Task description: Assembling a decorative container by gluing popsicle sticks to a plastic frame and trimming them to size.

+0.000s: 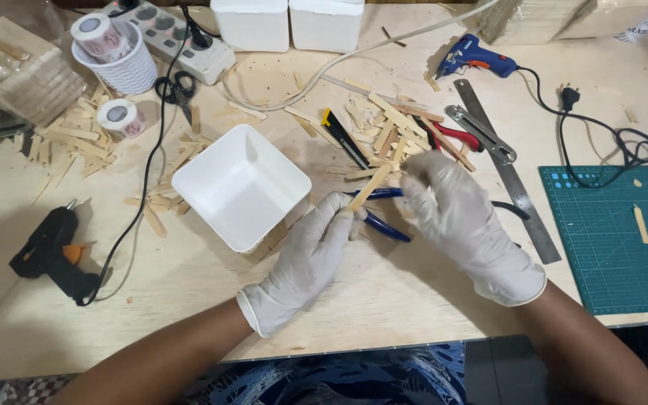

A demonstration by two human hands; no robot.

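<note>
Both my hands wear white gloves. My left hand pinches the lower end of a thin wooden stick, and my right hand holds its upper end. The stick slants up to the right above a pair of blue-handled pliers lying on the wooden table. A white square tub stands just left of my left hand. Behind my right hand lies a heap of loose wooden sticks.
A black glue gun lies at left, a blue glue gun at the back right. A metal ruler, red-handled pliers, a utility knife and a green cutting mat are nearby. Tape rolls, a power strip and white boxes sit at the back.
</note>
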